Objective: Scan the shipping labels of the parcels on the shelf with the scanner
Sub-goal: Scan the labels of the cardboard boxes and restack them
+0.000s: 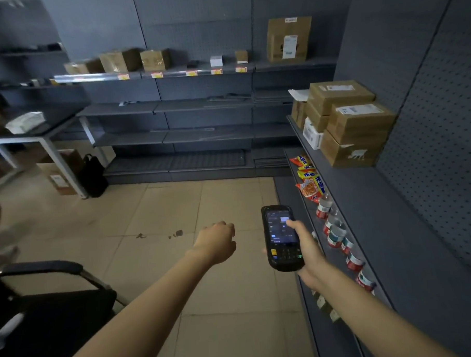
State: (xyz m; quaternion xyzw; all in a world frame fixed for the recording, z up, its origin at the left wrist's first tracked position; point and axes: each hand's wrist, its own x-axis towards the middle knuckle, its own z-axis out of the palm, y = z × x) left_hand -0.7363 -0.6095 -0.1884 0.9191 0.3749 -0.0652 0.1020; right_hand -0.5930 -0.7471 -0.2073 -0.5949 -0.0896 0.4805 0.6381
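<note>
My right hand (307,250) grips a black handheld scanner (281,237) with its screen lit, held over the floor beside the right shelf. To its left my left hand (218,241) hangs loosely curled and holds nothing. Brown cardboard parcels (359,124) with white shipping labels are stacked on the right shelf (364,189), well beyond the scanner. On the back shelf (197,71) stand more parcels: a tall box (289,39) with a white label, several brown boxes (153,59) and a small white box (216,61).
Snack bags (308,180) and a row of bottles (336,230) line the lower right shelf. A black chair (45,308) is at the lower left. A white table (35,138) with a box and black bag (92,175) under it stands at the left.
</note>
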